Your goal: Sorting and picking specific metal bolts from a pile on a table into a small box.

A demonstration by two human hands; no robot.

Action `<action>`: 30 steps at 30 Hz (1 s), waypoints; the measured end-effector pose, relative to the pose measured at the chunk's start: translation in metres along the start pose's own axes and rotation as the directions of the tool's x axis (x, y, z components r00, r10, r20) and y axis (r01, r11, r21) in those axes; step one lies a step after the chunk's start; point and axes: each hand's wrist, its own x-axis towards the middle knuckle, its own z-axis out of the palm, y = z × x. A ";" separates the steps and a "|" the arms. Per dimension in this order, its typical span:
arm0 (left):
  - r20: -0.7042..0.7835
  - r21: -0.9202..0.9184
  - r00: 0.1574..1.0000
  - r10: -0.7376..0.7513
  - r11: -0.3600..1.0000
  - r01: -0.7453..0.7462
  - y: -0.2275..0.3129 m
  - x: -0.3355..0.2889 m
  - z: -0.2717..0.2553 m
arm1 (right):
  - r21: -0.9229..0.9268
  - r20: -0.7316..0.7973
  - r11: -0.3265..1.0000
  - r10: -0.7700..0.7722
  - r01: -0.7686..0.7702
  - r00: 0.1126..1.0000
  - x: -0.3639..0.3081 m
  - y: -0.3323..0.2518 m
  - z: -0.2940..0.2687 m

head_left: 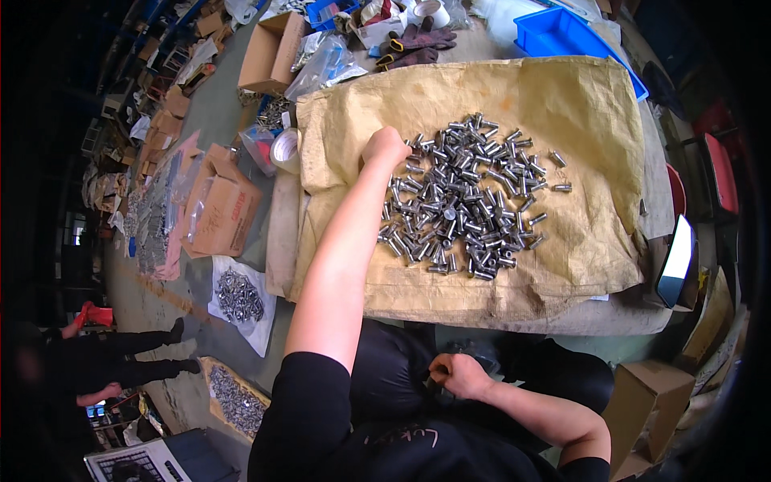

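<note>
A pile of small shiny metal cylinders (464, 201) lies spread on a tan woven sack (562, 104) that covers the table. My left hand (385, 148) reaches out to the pile's left edge, fingers curled closed over parts there; what is inside the fist is hidden. My right hand (456, 374) rests low in my lap below the table edge, fingers closed around a small dark piece that I cannot make out.
A blue plastic bin (562, 34) stands at the back right, dark gloves (414, 42) and tape rolls at the back. Cardboard boxes (223, 205) and bags of metal parts (238, 296) cover the floor to the left. Another person (96, 357) is at the lower left.
</note>
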 end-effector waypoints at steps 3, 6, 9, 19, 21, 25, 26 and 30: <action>0.015 -0.195 0.999 -0.039 0.980 0.041 -0.016 0.005 0.003 | -0.003 0.000 1.000 -0.005 0.005 1.000 0.002 -0.003 -0.003; 0.279 -0.959 0.951 0.135 0.085 0.269 -0.058 0.000 0.001 | 0.016 -0.005 1.000 -0.018 0.018 1.000 0.001 -0.006 -0.004; 0.134 -0.751 0.903 0.407 -0.554 0.361 -0.081 -0.039 -0.016 | 0.026 0.040 0.999 0.020 -0.021 0.999 0.002 -0.010 -0.009; 0.172 -0.578 0.947 0.271 -0.751 0.319 -0.132 -0.158 0.009 | -0.122 0.081 0.993 0.001 0.009 0.997 0.008 -0.009 0.003; 0.279 -0.639 0.877 0.392 -0.605 0.474 -0.136 -0.169 0.014 | -0.107 0.058 0.994 -0.017 0.023 0.998 0.008 -0.008 0.003; 0.275 -0.728 0.954 0.117 -0.623 0.287 -0.133 -0.196 0.003 | -0.117 0.013 0.991 -0.062 0.063 0.998 0.008 -0.001 0.008; 0.296 -0.775 0.955 -0.002 -0.585 0.239 -0.140 -0.197 -0.009 | -0.158 0.019 0.985 -0.061 0.063 0.998 0.010 -0.003 0.007; -0.188 -0.859 0.948 -0.258 -0.425 -0.286 -0.171 -0.236 -0.112 | -0.135 0.039 0.988 -0.070 0.075 0.997 0.000 -0.004 0.008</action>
